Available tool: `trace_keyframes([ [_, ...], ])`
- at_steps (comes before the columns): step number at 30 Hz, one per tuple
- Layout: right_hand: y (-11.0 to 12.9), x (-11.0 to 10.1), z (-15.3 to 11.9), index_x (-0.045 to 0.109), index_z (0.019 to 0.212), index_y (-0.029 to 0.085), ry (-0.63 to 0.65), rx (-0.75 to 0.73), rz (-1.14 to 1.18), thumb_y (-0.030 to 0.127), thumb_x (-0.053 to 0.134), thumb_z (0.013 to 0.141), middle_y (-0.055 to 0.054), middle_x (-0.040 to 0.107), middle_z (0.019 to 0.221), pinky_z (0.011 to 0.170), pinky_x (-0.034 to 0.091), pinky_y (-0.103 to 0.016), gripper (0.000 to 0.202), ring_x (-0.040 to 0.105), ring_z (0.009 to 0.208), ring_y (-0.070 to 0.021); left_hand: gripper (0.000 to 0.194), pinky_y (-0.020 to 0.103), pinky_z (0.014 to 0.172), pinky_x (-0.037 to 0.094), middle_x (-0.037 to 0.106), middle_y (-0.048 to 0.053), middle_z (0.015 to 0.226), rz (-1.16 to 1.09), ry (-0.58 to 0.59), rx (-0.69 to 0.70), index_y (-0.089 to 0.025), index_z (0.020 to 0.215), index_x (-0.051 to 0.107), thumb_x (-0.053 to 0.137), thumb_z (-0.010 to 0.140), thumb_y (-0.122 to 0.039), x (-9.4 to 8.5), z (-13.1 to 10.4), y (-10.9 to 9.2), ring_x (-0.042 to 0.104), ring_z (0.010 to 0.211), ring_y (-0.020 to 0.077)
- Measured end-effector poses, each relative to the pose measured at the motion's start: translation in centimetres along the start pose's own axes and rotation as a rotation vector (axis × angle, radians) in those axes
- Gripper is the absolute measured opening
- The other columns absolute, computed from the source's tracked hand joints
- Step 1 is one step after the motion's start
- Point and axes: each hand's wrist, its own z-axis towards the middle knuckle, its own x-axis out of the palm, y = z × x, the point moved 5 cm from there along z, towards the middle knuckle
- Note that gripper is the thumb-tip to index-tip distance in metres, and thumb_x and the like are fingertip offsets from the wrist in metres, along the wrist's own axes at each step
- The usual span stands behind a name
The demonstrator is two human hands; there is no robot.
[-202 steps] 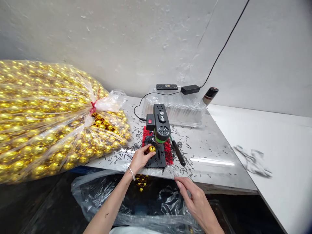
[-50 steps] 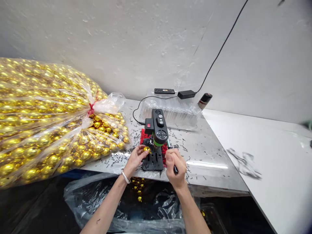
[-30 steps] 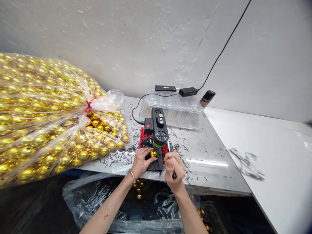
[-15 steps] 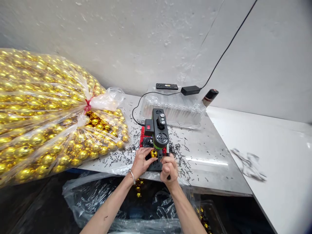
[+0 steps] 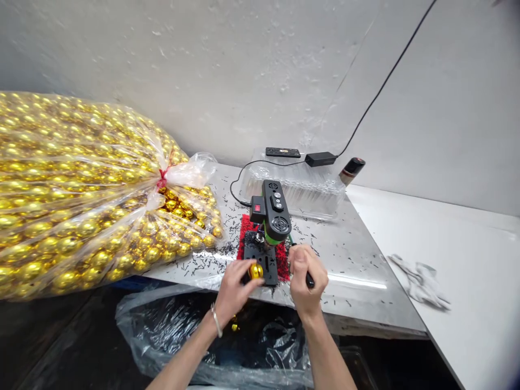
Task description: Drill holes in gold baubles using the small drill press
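Observation:
A small black and green drill press [image 5: 277, 212] stands on a red mat [image 5: 283, 262] on the metal table. Between the thumb and fingers of my left hand [image 5: 232, 286] is a shiny gold ball [image 5: 255, 271], held over the front of the black base plate [image 5: 270, 275], nearer to me than the drill head. The drill tip is mostly hidden below the head. My right hand [image 5: 307, 275] is wrapped round the black grip of the press's feed lever [image 5: 310, 281], to the right of the base.
A big clear bag of gold balls [image 5: 81, 200] fills the left. Dark shavings litter the metal table [image 5: 345, 254]. Behind the press are a clear plastic tray [image 5: 312, 197], a power adapter [image 5: 320, 158] and a can [image 5: 351, 170]. Gloves [image 5: 418, 281] lie right; a plastic sheet [image 5: 162, 330] hangs in front.
My left hand has drawn the gold ball toward me, away from beneath the drill head. My right hand has shifted right with the lever. The camera view has shifted slightly.

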Motion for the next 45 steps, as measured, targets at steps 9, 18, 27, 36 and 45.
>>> trace_keyframes([
  [9,-1.1,0.3,-1.7,0.044,0.063,0.02,-0.031,-0.052,0.017,0.009,0.044,0.092,-0.001,0.051,0.066,0.055,0.036,-0.029,0.031,0.049,0.062,-0.0132,0.044,0.036,0.086,0.058,0.067,0.01,0.124,0.291,0.246,-0.016,-0.032,0.126,0.064,0.068,0.083,-0.041,-0.8,-9.6,3.5,0.069,0.101,0.0274],
  [18,-0.9,0.4,-1.6,0.044,0.066,0.02,-0.009,-0.064,-0.013,0.008,0.043,0.092,-0.001,0.051,0.068,0.054,0.036,-0.028,0.028,0.049,0.061,-0.0127,0.014,0.051,0.102,0.038,0.068,0.017,0.104,0.69,-0.176,-0.17,-0.02,0.085,0.072,0.058,0.083,-0.019,-12.1,10.4,1.0,0.055,0.115,0.0362],
  [27,-1.0,0.5,-1.9,0.043,0.068,0.02,0.0,-0.102,-0.011,0.001,0.043,0.088,0.0,0.049,0.069,0.057,0.037,-0.027,0.027,0.048,0.064,-0.0119,0.026,0.037,0.086,0.048,0.069,0.012,0.101,0.634,-0.073,-0.257,-0.018,0.102,0.07,0.065,0.077,-0.022,-13.4,12.8,2.4,0.064,0.097,0.0276],
  [36,-0.9,0.5,-1.9,0.044,0.065,0.02,-0.006,-0.072,-0.014,0.005,0.042,0.09,0.0,0.049,0.066,0.057,0.037,-0.028,0.029,0.049,0.063,-0.013,0.048,0.022,0.066,0.052,0.068,0.001,0.083,-0.781,-0.161,-0.502,-0.017,0.107,0.07,0.085,0.063,-0.031,-8.3,4.3,2.5,0.063,0.068,0.0111],
  [45,-0.4,0.5,-1.6,0.047,0.072,0.02,0.032,-0.111,-0.042,0.003,0.04,0.089,0.0,0.05,0.067,0.055,0.038,-0.026,0.025,0.05,0.064,-0.0122,0.044,0.036,0.086,0.05,0.074,0.008,0.104,-0.224,0.068,-0.31,-0.017,0.112,0.071,0.075,0.073,-0.037,0.6,4.4,3.4,0.065,0.094,0.0224],
])
